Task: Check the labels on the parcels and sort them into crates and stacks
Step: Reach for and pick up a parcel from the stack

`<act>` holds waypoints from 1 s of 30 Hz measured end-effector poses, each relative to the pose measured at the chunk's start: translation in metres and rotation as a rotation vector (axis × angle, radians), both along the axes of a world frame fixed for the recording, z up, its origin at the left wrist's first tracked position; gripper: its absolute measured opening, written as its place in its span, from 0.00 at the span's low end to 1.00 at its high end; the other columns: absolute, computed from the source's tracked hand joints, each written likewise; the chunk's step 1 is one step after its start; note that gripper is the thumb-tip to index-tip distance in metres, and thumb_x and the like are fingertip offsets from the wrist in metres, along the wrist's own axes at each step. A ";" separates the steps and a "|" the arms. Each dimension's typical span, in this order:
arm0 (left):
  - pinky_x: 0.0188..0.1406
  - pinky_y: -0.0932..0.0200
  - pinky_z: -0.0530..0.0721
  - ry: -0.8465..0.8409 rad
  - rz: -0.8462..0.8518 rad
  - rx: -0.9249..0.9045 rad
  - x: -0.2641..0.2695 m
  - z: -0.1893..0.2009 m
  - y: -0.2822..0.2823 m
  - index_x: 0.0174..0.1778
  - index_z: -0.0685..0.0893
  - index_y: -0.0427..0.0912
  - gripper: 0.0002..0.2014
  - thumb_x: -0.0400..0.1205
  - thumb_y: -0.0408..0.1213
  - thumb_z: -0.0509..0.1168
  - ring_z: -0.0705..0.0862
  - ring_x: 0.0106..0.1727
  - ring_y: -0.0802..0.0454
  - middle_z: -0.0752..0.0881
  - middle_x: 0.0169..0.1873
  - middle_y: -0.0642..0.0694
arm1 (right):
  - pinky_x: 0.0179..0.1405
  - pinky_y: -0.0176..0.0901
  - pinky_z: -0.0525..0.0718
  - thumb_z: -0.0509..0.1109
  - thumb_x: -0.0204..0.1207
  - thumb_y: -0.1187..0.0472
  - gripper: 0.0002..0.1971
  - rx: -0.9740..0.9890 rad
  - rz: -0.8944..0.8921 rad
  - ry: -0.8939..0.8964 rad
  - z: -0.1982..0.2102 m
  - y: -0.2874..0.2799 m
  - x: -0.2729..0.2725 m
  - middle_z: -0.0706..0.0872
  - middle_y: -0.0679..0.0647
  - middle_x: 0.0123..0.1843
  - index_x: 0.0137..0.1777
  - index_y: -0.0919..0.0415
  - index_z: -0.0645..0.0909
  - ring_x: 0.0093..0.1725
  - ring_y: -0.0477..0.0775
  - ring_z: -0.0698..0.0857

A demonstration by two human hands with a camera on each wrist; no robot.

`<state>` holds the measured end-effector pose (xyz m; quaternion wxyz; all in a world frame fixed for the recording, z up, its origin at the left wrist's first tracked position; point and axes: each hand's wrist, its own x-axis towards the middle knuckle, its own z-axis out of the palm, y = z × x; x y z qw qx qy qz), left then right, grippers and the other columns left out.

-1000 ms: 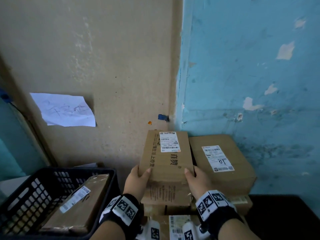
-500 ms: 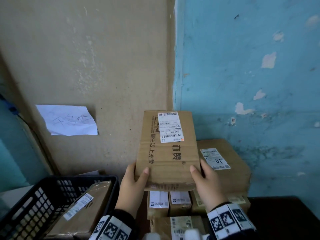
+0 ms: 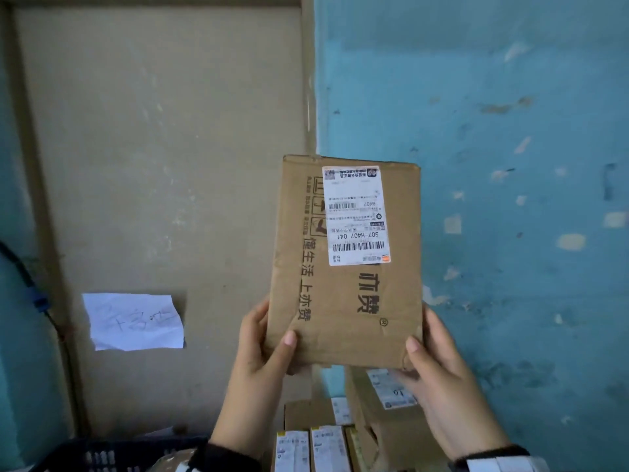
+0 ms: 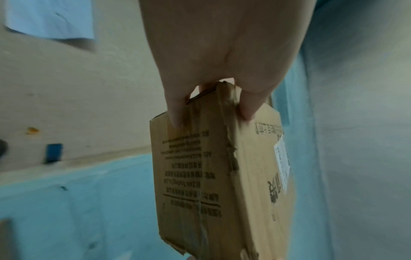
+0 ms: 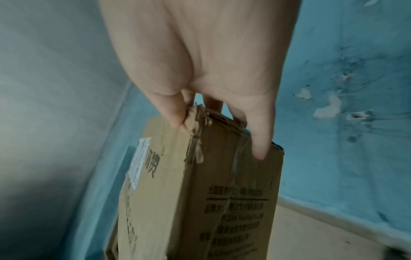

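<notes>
I had lifted the cardboard parcel (image 3: 345, 264) clear of the stack of parcels (image 3: 343, 424) in the corner where the beige wall meets the blue one, and it was now up in front of me with its printed face turned my way; a second before it was lying on top of that stack. My left hand (image 3: 260, 352) was clamped on its lower left corner, thumb on the front and fingers behind, and my right hand (image 3: 439, 362) gripped the lower right corner in the same way. The shipping label (image 3: 355, 216) sat high on the face and read upside down to me, though the code 507-H407 041 was plain enough. That meant, as I judged it, that the checking step was under way and the sorting still to come. Below my hands the other boxes waited, one with "10" written on its label (image 3: 391, 390), and the rim of the black crate (image 3: 102, 454) showed at the lower left. A handwritten paper note (image 3: 132, 321) hung on the beige wall.
</notes>
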<state>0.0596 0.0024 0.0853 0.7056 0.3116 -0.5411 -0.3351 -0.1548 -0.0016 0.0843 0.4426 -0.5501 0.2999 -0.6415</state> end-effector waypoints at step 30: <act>0.41 0.77 0.81 0.008 0.100 -0.137 -0.084 0.040 0.066 0.59 0.78 0.59 0.22 0.69 0.43 0.70 0.86 0.50 0.72 0.87 0.49 0.71 | 0.65 0.46 0.84 0.85 0.48 0.33 0.46 -0.244 -0.122 -0.105 0.035 0.063 -0.045 0.88 0.48 0.63 0.69 0.44 0.78 0.64 0.49 0.86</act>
